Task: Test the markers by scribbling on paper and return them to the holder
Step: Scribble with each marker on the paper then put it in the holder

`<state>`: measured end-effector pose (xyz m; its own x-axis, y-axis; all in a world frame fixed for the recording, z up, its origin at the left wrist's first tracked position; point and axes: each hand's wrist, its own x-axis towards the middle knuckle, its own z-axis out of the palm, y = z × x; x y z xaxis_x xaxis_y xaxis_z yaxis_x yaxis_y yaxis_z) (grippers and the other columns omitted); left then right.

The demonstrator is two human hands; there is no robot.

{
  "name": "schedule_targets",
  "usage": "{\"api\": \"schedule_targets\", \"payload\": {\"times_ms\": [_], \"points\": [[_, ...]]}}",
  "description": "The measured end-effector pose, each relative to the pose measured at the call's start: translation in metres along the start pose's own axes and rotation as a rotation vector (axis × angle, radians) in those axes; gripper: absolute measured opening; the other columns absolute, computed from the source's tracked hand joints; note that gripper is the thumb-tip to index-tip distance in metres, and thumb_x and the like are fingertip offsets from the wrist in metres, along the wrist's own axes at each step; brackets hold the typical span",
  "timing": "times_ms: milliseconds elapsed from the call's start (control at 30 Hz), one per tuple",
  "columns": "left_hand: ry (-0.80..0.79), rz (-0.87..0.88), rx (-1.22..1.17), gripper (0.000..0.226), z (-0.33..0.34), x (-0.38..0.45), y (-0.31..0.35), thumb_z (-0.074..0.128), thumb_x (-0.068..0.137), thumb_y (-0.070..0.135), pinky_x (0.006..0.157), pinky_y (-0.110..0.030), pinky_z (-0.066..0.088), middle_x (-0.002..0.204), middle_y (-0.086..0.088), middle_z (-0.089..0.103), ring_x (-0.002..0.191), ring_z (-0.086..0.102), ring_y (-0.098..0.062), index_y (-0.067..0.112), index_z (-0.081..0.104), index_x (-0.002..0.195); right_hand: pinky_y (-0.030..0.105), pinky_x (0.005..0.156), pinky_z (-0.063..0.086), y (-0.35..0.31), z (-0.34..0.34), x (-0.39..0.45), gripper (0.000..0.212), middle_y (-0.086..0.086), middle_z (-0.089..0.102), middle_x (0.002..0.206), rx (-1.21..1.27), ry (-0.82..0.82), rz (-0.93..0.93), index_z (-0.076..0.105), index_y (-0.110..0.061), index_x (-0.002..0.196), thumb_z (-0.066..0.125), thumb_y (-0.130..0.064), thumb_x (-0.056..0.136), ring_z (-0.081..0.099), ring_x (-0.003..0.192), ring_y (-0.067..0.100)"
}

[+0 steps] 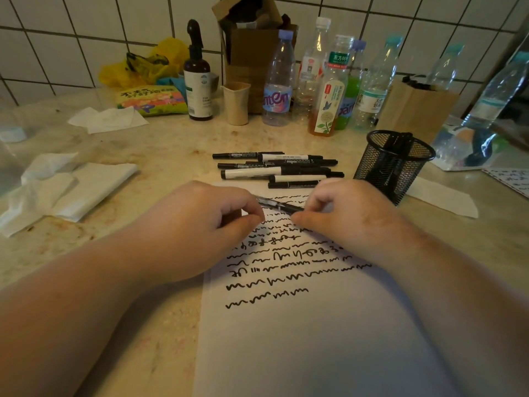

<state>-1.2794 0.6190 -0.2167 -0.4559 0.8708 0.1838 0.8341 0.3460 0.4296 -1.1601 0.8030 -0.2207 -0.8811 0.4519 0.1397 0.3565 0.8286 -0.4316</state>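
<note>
Above the scribbled white paper sheet (300, 325), left hand (200, 222) and right hand (343, 213) pinch a slim black marker (279, 204); an uncapping slip could streak ink beyond the paper.

Matt white paper (300, 339) on a mottled, smooth stone-look countertop (160, 144). Black wire-mesh metal holder (393, 164). Glossy black and white plastic markers (274, 169). Clear, shiny plastic bottles (315, 75). Crumpled soft tissues (65, 190). Glazed wall tiles (86, 30).
</note>
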Motion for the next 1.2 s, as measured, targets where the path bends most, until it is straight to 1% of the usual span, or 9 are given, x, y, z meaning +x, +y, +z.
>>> {"api": "schedule_targets", "payload": {"times_ms": [133, 333, 533, 633, 700, 867, 967, 1033, 1200], "points": [[-0.010, -0.005, 0.014, 0.020, 0.000, 0.000, -0.001, 0.049, 0.088, 0.049, 0.062, -0.008, 0.043, 0.085, 0.029, 0.064, 0.076, 0.058, 0.010, 0.047, 0.062, 0.103, 0.023, 0.055, 0.039, 0.001, -0.005, -0.006, 0.025, -0.007, 0.063, 0.073, -0.019, -0.004, 0.080, 0.062, -0.026, 0.076, 0.080, -0.043, 0.078, 0.056, 0.066, 0.008], [-0.019, -0.029, 0.026, 0.019, 0.000, 0.000, 0.000, 0.049, 0.089, 0.048, 0.060, -0.007, 0.041, 0.083, 0.029, 0.063, 0.074, 0.057, 0.010, 0.047, 0.063, 0.103, 0.016, 0.067, 0.040, 0.005, -0.009, -0.008, 0.026, -0.017, 0.065, 0.096, -0.005, -0.036, 0.043, 0.069, -0.042, 0.112, 0.073, -0.032, 0.088, 0.057, 0.087, 0.003], [-0.039, -0.048, 0.030, 0.018, 0.000, 0.000, 0.001, 0.050, 0.090, 0.047, 0.063, -0.013, 0.047, 0.085, 0.025, 0.064, 0.073, 0.059, 0.005, 0.048, 0.063, 0.102, 0.023, 0.062, 0.033, 0.010, -0.011, -0.006, 0.008, -0.015, 0.051, 0.087, -0.115, -0.008, 0.050, 0.076, -0.037, 0.092, 0.075, -0.034, 0.084, 0.048, 0.080, 0.005], [-0.046, -0.047, 0.025, 0.018, 0.000, 0.000, 0.001, 0.050, 0.090, 0.047, 0.068, -0.016, 0.050, 0.086, 0.024, 0.065, 0.075, 0.059, 0.004, 0.048, 0.063, 0.102, 0.023, 0.055, 0.035, 0.013, -0.013, -0.007, 0.006, -0.012, 0.050, 0.059, 0.063, 0.026, 0.045, 0.074, -0.032, 0.085, 0.073, -0.026, 0.085, 0.045, 0.056, 0.004], [-0.051, -0.049, 0.019, 0.018, 0.000, 0.000, 0.000, 0.050, 0.089, 0.047, 0.068, -0.019, 0.052, 0.086, 0.022, 0.065, 0.075, 0.060, 0.002, 0.047, 0.063, 0.102, 0.028, 0.060, 0.046, 0.012, -0.014, -0.008, 0.007, -0.008, 0.055, 0.056, 0.275, 0.029, 0.043, 0.071, -0.027, 0.084, 0.074, -0.020, 0.084, 0.050, 0.053, 0.003], [-0.060, -0.011, -0.043, 0.025, -0.001, 0.001, 0.003, 0.051, 0.083, 0.056, 0.059, -0.010, 0.040, 0.084, 0.026, 0.063, 0.082, 0.054, 0.012, 0.048, 0.064, 0.102, 0.030, 0.065, 0.053, 0.006, -0.020, -0.014, 0.016, 0.004, 0.072, 0.076, 0.679, -0.162, -0.062, 0.075, -0.019, 0.089, 0.072, -0.004, 0.085, 0.066, 0.069, 0.016], [-0.075, 0.038, -0.111, 0.031, -0.002, -0.001, 0.008, 0.045, 0.070, 0.065, 0.057, -0.011, 0.042, 0.087, 0.028, 0.063, 0.086, 0.051, 0.017, 0.057, 0.059, 0.098, 0.034, 0.073, 0.059, 0.004, -0.018, -0.017, 0.023, 0.021, 0.075, 0.092, 0.949, -0.356, -0.123, 0.075, -0.010, 0.107, 0.058, -0.013, 0.091, 0.072, 0.081, 0.029], [-0.079, 0.053, -0.153, 0.030, -0.002, -0.002, 0.009, 0.045, 0.067, 0.066, 0.061, -0.013, 0.046, 0.091, 0.029, 0.063, 0.083, 0.056, 0.010, 0.058, 0.060, 0.091, 0.038, 0.077, 0.060, 0.003, -0.015, -0.017, 0.032, 0.026, 0.074, 0.096, 1.075, -0.417, -0.131, 0.073, -0.007, 0.113, 0.051, -0.017, 0.092, 0.073, 0.083, 0.032], [-0.037, -0.008, -0.138, 0.047, -0.004, -0.002, 0.005, 0.040, 0.066, 0.068, 0.068, -0.037, 0.055, 0.082, 0.013, 0.069, 0.071, 0.062, -0.007, 0.048, 0.065, 0.101, 0.027, 0.061, 0.054, 0.006, -0.019, -0.014, 0.020, 0.011, 0.072, 0.074, 1.015, -0.171, -0.104, 0.080, -0.013, 0.095, 0.061, -0.014, 0.088, 0.066, 0.068, 0.023]]}}
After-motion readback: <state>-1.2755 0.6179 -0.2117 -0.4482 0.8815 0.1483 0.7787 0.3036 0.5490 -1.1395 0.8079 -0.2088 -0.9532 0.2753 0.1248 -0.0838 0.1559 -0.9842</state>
